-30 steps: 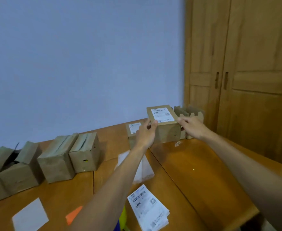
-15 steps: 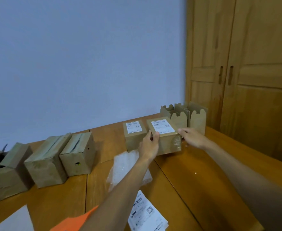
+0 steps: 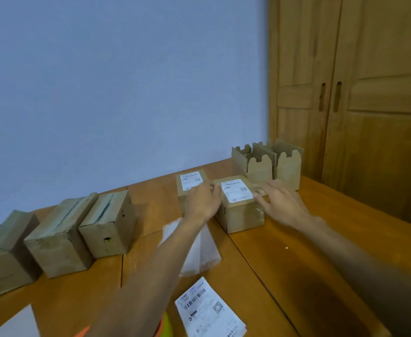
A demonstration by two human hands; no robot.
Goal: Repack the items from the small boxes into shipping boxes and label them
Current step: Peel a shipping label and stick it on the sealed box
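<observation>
Judged the step in hand as parking a labelled shipping box (image 3: 238,205) beside a second labelled box (image 3: 191,182) near the table's (image 3: 345,210) far edge; reckoned next on letting go and reaching left for a taped box (image 3: 107,227). Found the shipping box standing flat between the hands, with the right hand (image 3: 281,203) spread straight-fingered over its right top edge and the left hand (image 3: 203,201) against its left top edge. Could not tell, through blur, whether that left hand pinched it or merely touched it
</observation>
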